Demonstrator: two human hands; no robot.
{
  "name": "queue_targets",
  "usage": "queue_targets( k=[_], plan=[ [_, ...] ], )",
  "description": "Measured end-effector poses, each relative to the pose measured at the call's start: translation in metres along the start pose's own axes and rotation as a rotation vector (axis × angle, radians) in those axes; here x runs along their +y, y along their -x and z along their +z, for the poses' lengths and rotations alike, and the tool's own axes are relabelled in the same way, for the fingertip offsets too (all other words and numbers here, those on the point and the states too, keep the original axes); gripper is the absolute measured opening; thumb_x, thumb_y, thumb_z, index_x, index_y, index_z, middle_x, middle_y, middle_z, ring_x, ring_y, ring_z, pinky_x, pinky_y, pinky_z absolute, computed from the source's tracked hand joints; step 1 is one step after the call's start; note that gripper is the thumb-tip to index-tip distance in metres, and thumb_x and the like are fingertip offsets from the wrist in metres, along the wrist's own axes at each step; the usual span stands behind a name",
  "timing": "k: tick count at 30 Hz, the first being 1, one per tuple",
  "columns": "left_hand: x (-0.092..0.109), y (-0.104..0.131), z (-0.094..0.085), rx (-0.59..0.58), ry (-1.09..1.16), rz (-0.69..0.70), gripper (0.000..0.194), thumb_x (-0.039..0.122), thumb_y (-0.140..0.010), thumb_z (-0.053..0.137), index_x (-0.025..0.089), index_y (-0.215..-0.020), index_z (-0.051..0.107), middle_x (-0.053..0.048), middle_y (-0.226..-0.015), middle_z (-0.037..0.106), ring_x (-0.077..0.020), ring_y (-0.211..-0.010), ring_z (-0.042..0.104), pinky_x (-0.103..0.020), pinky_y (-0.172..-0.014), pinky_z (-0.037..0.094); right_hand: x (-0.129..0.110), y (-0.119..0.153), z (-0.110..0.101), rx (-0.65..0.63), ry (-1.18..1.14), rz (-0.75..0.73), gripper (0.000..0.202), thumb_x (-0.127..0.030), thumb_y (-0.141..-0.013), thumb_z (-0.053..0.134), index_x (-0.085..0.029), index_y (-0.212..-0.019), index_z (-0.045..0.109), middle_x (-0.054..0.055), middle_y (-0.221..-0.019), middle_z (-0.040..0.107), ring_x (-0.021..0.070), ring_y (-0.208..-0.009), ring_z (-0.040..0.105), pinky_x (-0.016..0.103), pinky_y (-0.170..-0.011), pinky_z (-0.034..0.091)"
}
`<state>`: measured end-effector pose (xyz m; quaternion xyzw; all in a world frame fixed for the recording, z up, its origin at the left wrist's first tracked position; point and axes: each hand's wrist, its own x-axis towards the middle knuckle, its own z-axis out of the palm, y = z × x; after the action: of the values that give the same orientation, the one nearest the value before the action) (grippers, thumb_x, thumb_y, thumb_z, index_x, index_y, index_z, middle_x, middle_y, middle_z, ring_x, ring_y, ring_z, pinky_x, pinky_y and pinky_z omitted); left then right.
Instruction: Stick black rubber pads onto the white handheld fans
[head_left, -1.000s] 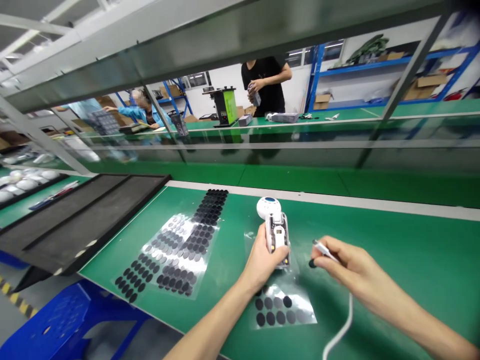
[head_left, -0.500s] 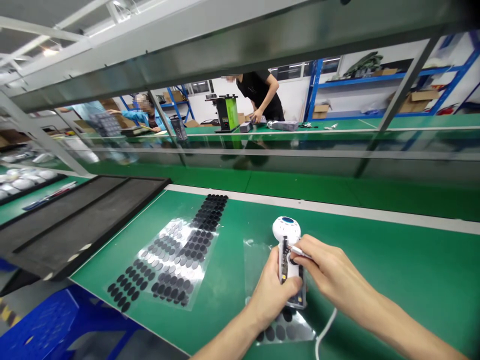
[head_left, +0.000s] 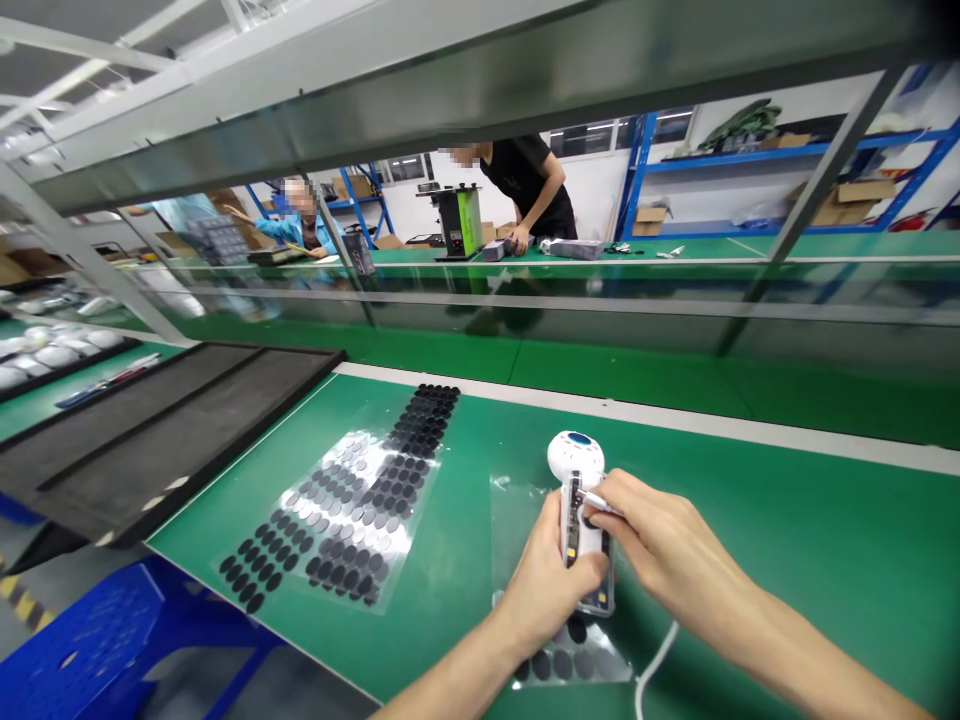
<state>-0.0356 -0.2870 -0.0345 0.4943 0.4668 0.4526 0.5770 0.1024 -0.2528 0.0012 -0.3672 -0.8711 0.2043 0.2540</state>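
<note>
A white device (head_left: 576,458) with a round head, a blue oval on top and an open body showing circuit parts lies over the green table. My left hand (head_left: 551,580) is wrapped round its body from the left, thumb across the lower part. Between the thumb and fingers of my right hand (head_left: 649,530) is a white cable plug (head_left: 598,501), its metal tip at the device's upper body. The cable (head_left: 656,665) hangs below that hand. Under the device lies a clear sheet with black dots (head_left: 562,663).
Sheets of black round stickers (head_left: 360,500) lie left of my hands on the green table (head_left: 450,620). Further left are a dark tray (head_left: 187,420) and a blue stool (head_left: 97,630). Two people stand or sit beyond, near a green machine (head_left: 469,220).
The whole view has shifted slightly. My hands hold the device and plug much as before, with the plug's tip still at the device.
</note>
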Motion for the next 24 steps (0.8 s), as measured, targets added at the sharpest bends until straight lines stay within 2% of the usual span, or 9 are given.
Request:
queue_targets(
  k=[5,8,11,16,20,24],
  plan=[
    [-0.001,0.000,0.003,0.008,0.048,-0.013,0.036,0.011,-0.068,0.052,0.018,-0.103,0.044,0.001,-0.086,0.051,-0.0127,-0.075,0.050,-0.025,-0.070,0.043,0.001,0.001,0.005,0.059,0.011,-0.013,0.022,-0.016,-0.090,0.029,-0.021,-0.083,0.049,0.004,-0.074,0.051,0.0190,-0.059,0.051,0.029,-0.052,0.038],
    [-0.001,-0.001,0.005,0.060,0.066,0.006,0.030,0.018,-0.076,0.052,0.017,-0.106,0.046,-0.003,-0.096,0.055,-0.0156,-0.087,0.051,-0.026,-0.079,0.041,0.002,0.006,0.012,0.107,-0.035,-0.029,0.023,-0.014,-0.090,0.027,-0.021,-0.086,0.048,0.004,-0.077,0.051,0.0179,-0.059,0.051,0.028,-0.052,0.040],
    [-0.002,-0.002,0.006,0.094,0.041,0.026,0.028,0.027,-0.081,0.050,0.015,-0.107,0.047,-0.005,-0.101,0.056,-0.0175,-0.092,0.051,-0.027,-0.082,0.040,0.004,0.013,0.019,0.159,-0.039,-0.038,0.029,-0.007,-0.086,0.024,-0.022,-0.091,0.049,0.005,-0.079,0.052,0.0165,-0.058,0.052,0.026,-0.049,0.041],
    [-0.003,-0.001,0.003,0.110,-0.018,0.033,0.027,0.030,-0.083,0.050,0.015,-0.105,0.049,-0.005,-0.099,0.058,-0.0180,-0.091,0.053,-0.027,-0.080,0.041,0.009,0.022,0.027,0.241,-0.114,-0.129,0.038,-0.003,-0.084,0.025,-0.023,-0.106,0.048,0.006,-0.089,0.051,0.0126,-0.053,0.052,0.023,-0.046,0.044],
    [-0.005,-0.001,0.002,0.096,-0.018,0.044,0.030,0.035,-0.083,0.050,0.015,-0.105,0.049,-0.006,-0.100,0.057,-0.0184,-0.093,0.053,-0.028,-0.082,0.040,0.011,0.027,0.028,0.222,-0.185,-0.122,0.042,-0.002,-0.085,0.024,-0.025,-0.112,0.047,0.007,-0.098,0.047,0.0114,-0.057,0.053,0.023,-0.050,0.047],
    [-0.010,-0.004,0.004,0.111,0.026,0.014,0.032,0.042,-0.080,0.053,0.015,-0.099,0.051,-0.004,-0.088,0.057,-0.0168,-0.084,0.054,-0.027,-0.076,0.043,0.011,0.030,0.026,0.214,-0.251,-0.108,0.047,-0.003,-0.088,0.020,-0.028,-0.118,0.045,0.008,-0.103,0.045,0.0112,-0.062,0.056,0.022,-0.054,0.048]
  ],
)
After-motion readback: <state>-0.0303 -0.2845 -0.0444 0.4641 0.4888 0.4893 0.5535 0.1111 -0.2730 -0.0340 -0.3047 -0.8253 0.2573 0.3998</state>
